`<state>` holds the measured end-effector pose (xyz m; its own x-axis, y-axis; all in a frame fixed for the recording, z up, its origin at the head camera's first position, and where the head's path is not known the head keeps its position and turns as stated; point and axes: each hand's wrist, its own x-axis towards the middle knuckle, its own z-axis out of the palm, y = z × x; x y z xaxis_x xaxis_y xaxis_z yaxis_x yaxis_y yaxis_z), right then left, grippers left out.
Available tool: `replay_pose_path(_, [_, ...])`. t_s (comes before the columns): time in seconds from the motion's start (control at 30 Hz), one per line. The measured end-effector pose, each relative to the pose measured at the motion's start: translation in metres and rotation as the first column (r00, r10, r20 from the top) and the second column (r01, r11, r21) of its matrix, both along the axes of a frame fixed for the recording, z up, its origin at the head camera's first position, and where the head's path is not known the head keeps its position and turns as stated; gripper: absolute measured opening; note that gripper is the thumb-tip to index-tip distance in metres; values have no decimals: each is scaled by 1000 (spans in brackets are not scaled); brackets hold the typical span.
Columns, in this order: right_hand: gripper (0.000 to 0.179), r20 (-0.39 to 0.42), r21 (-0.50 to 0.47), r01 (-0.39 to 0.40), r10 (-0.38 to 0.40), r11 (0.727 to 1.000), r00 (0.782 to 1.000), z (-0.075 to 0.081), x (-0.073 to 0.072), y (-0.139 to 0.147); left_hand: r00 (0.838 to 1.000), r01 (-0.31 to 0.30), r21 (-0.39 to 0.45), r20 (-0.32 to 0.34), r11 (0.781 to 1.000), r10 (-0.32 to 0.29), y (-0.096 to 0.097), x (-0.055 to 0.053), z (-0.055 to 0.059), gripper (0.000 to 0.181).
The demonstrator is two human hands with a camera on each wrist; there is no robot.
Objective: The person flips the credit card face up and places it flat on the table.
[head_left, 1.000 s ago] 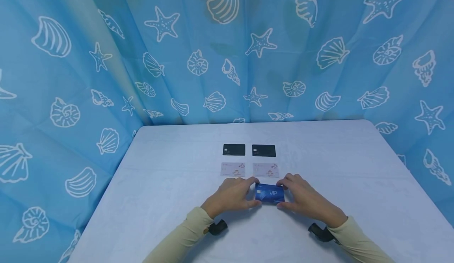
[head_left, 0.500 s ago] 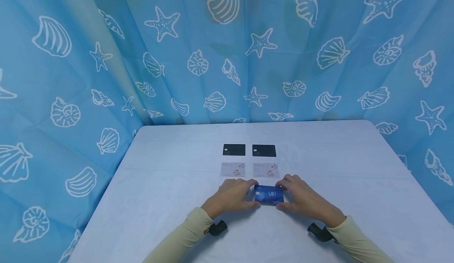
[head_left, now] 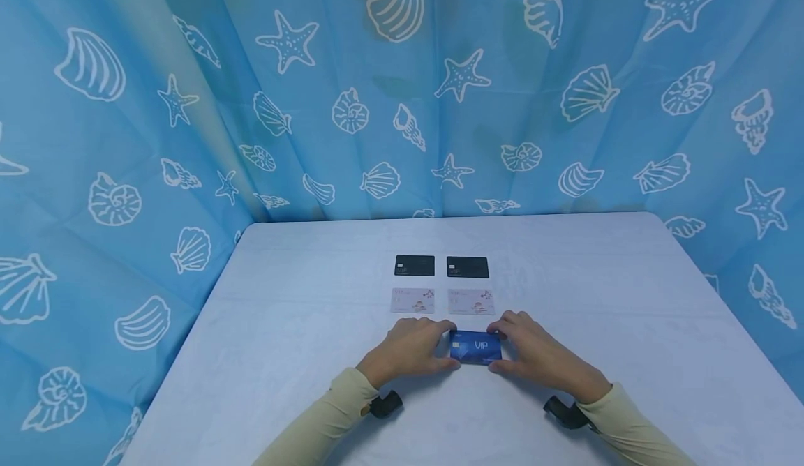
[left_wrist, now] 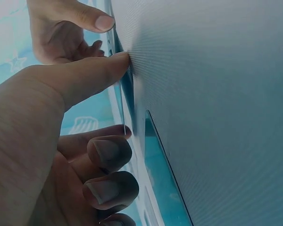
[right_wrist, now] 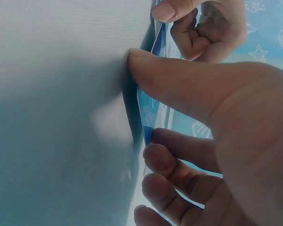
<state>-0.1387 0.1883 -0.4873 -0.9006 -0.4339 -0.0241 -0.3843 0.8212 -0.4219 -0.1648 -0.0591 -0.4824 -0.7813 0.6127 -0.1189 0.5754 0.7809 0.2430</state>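
Observation:
A blue VIP card (head_left: 475, 347) lies face up between the two hands in the head view, just above or on the tabletop. My left hand (head_left: 411, 345) pinches its left end with thumb below and index finger above. At the right end, my right hand (head_left: 543, 353) pinches it the same way. In the right wrist view the blue card (right_wrist: 150, 106) shows nearly edge-on between thumb and index finger, with a shadow beside it. Beyond it lie two pale pink VIP cards (head_left: 412, 300) side by side, and behind those two black VIP cards (head_left: 414, 265).
A white cloth-covered table (head_left: 301, 277) spreads under the cards. Blue curtains (head_left: 389, 89) with white shells and starfish hang behind and beside it. Dark wrist-worn devices (head_left: 386, 404) sit below both wrists.
Both hands and the blue card have shifted slightly toward the person and a little to the left. The pink and black cards have stayed put.

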Motion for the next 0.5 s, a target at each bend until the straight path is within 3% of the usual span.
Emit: replay_pose_path(0.5, [57, 29, -5, 4, -4, 1000, 1000, 1, 0, -1, 1000, 4, -2, 17, 1000, -4, 0, -1, 0, 64])
